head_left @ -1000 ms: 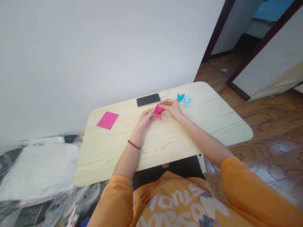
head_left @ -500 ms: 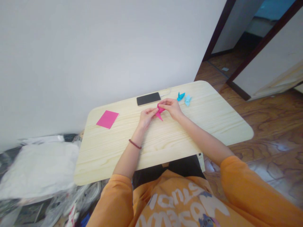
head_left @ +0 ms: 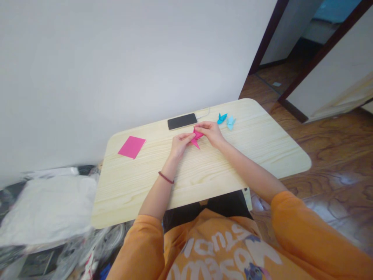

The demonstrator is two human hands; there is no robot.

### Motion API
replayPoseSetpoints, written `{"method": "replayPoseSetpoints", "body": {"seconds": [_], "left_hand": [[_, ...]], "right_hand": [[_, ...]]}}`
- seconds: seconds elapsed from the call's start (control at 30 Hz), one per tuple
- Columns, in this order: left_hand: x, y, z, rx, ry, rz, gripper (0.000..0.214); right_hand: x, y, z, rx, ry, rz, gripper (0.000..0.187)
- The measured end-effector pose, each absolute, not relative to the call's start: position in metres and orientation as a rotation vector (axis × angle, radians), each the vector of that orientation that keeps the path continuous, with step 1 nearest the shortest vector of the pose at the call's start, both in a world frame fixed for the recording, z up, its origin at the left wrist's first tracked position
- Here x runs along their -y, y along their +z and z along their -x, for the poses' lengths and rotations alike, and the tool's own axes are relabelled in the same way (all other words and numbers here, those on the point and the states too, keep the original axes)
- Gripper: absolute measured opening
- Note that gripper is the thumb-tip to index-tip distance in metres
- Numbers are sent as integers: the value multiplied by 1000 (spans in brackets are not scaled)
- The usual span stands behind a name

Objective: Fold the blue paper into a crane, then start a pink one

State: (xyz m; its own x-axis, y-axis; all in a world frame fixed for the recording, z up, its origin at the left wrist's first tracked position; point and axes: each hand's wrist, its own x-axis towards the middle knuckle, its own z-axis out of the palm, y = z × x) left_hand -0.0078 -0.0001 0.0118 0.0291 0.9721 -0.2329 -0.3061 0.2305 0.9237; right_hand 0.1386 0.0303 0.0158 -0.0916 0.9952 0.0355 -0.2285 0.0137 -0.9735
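Head camera view: a person's left hand (head_left: 180, 144) and right hand (head_left: 210, 132) pinch a folded magenta origami piece (head_left: 197, 137) between them, near the far edge of a pale wooden table (head_left: 204, 175). A flat pink paper square (head_left: 131, 147) lies toward the table's left end. A black smartphone (head_left: 182, 121) sits along the far edge, just beside the hands, with a teal origami piece (head_left: 222, 118) and a pale blue origami piece (head_left: 231, 123) to its right.
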Motion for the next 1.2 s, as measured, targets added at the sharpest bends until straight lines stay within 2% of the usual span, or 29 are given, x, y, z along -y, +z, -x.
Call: {"method": "replayPoseSetpoints", "body": {"seconds": [0.63,0.97,1.2], "left_hand": [[1,15,11,-1068,1093,-863,26],[1,17,10,-1040,1074,-838,26],[1,16,11,-1016,1057,-860,31]], "right_hand": [[-30,15,-139,1117,1346,968,22],[-31,15,-139,1139,1385,966,30],[-29,18,-138,1107,1365,968,23]]}}
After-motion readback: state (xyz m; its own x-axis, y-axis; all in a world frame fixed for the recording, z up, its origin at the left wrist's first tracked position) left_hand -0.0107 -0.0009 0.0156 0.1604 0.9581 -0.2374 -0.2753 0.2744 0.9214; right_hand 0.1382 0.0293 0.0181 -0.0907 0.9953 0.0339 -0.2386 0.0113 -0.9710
